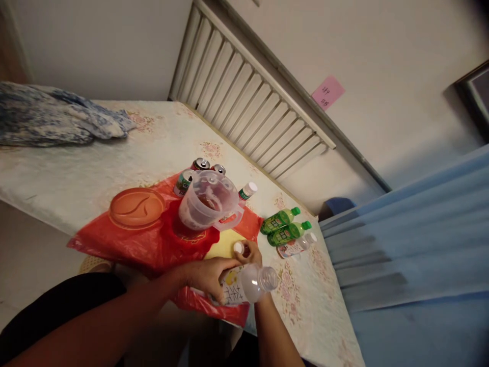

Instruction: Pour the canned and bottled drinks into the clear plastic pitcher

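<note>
My left hand [206,278] is wrapped round a clear plastic bottle [244,285] with a white label, black characters and a yellow picture. The bottle tilts to the right and its mouth is uncapped. Behind it, my right hand [252,253] pinches a white bottle cap [239,248] over a pale yellow sheet [223,244]. Just beyond both hands stands a translucent plastic jug [194,209] with some brown liquid inside. It rests on a red plastic bag [137,250].
An orange round lid [136,208] lies left of the jug. Cans [184,182] and a white-capped bottle [248,190] stand behind it. To the right lie green-capped bottles [280,220] and another clear bottle [296,246]. Crumpled patterned cloth [61,114] is at far left; a blue curtain [412,239] hangs right.
</note>
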`<state>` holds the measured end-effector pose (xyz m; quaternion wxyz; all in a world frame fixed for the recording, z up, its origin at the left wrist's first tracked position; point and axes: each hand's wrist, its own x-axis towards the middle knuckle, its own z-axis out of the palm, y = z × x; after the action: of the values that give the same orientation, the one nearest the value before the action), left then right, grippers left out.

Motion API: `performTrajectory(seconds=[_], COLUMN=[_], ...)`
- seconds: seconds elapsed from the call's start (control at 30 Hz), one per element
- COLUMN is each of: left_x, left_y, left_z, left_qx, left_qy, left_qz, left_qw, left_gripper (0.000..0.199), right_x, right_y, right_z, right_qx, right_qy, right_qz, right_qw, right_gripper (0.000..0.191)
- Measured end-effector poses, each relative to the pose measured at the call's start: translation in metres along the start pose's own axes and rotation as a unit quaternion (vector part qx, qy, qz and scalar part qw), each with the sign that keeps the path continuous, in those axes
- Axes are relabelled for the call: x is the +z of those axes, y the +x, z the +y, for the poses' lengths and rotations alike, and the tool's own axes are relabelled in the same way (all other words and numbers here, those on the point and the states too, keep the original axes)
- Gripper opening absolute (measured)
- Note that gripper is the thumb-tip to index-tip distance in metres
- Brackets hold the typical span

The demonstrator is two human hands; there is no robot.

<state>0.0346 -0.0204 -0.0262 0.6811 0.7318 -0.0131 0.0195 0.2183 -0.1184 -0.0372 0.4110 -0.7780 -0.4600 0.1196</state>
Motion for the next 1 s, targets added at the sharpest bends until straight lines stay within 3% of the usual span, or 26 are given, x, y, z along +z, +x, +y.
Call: performTrajectory(seconds=[0.13,0.27,0.43,0.7,1.0], left_x=[0.000,0.002,0.003,0.001,0.002], left_y=[0.007,0.017,0.028,0.036,0.036], left_z=[-0.001,-0.002,-0.002,-0.005,-0.005], left_qx=[-0.004,-0.010,-0.003,0.001,0.003], left_qy=[-0.004,-0.027,-0.030,0.003,0.012], left_qz=[0.057,0.084,0.122,0.132,0.140], left_qw=[0.998,0.996,0.992,0.991,0.990], left_gripper=[0.084,0.075,0.075,0.071,0.074], right_x=[-0.041,-0.085,-0.118,-0.143,-0.141], right_y=[-0.007,-0.021,-0.032,-0.029,-0.018], right_z=[-0.012,-0.039,-0.071,-0.103,-0.122], right_qx=[-0.005,-0.036,-0.086,-0.127,-0.097], right_qy=[0.008,-0.042,-0.099,-0.163,-0.097], right_qz=[0.035,0.048,0.036,-0.007,-0.068], right_qw=[0.999,0.997,0.991,0.978,0.988], right_gripper=[0.025,0.027,0.034,0.041,0.026])
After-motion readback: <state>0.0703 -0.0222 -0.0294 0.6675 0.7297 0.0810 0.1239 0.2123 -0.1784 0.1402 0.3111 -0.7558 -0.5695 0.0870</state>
